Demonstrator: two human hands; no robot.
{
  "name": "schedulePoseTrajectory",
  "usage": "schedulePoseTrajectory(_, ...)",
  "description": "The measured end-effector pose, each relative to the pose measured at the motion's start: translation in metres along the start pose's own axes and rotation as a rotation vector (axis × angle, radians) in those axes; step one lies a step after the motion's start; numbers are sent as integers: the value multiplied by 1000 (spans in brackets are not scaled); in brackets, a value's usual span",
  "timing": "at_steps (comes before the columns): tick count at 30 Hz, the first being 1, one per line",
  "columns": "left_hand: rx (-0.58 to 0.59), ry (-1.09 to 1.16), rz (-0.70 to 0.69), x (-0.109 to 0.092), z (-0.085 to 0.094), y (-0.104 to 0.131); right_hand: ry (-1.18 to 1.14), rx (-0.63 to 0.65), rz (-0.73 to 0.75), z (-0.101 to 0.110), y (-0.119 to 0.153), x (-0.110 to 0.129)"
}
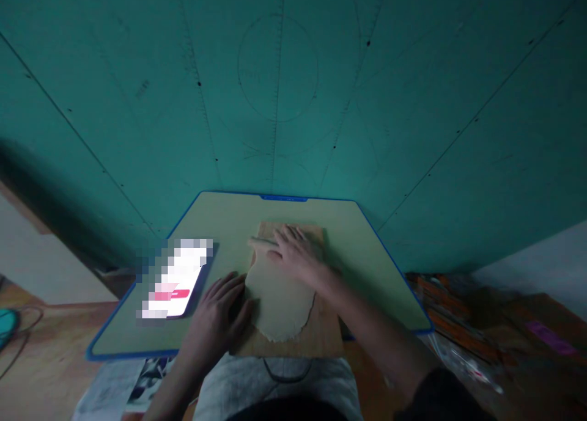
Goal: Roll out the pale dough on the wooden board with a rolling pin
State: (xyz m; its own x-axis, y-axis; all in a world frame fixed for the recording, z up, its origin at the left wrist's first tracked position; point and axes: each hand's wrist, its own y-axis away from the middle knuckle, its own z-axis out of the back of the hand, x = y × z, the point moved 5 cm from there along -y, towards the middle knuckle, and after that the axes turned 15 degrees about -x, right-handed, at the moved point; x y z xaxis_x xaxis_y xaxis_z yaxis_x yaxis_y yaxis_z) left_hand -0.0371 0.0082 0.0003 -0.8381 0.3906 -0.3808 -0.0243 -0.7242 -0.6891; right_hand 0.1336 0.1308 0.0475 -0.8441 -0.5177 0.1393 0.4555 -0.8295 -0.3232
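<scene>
A flat sheet of pale dough (280, 305) with a ragged lower edge lies on a wooden board (316, 343). My right hand (296, 250) rests palm down across the far part of the dough, its fingers stretched out. From under it, to the left, sticks the end of a pale roll (260, 244); whether this is rolled-up dough or a thin rolling pin I cannot tell. My left hand (224, 305) is at the left edge of the board beside the dough, fingers loosely bent and thumb apart, holding nothing that shows.
The board sits on a small pale table (376, 268) with a blue rim. A phone with a lit, partly blurred screen (178, 280) lies at its left. Behind stands a green wall (284, 103). Clutter (463, 323) covers the floor at right.
</scene>
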Motion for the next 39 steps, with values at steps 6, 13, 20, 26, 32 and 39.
schedulePoseTrajectory(6,1,-29,-2,-3,0,-1,-30,118,-121,-3,-25,-31)
schedulePoseTrajectory(13,-25,-26,-35,-4,0,-1,-24,-90,69,4,26,14)
schedulePoseTrajectory(20,-45,-54,-59,-1,-1,0,126,-21,-72,11,14,-2)
schedulePoseTrajectory(26,-11,-40,-10,-2,-1,-2,107,-8,-123,12,4,-12)
schedulePoseTrajectory(32,-29,-36,-12,0,-2,0,33,19,-148,8,-16,-28)
schedulePoseTrajectory(39,-32,-35,1,0,-3,1,3,54,-225,-4,-21,-41)
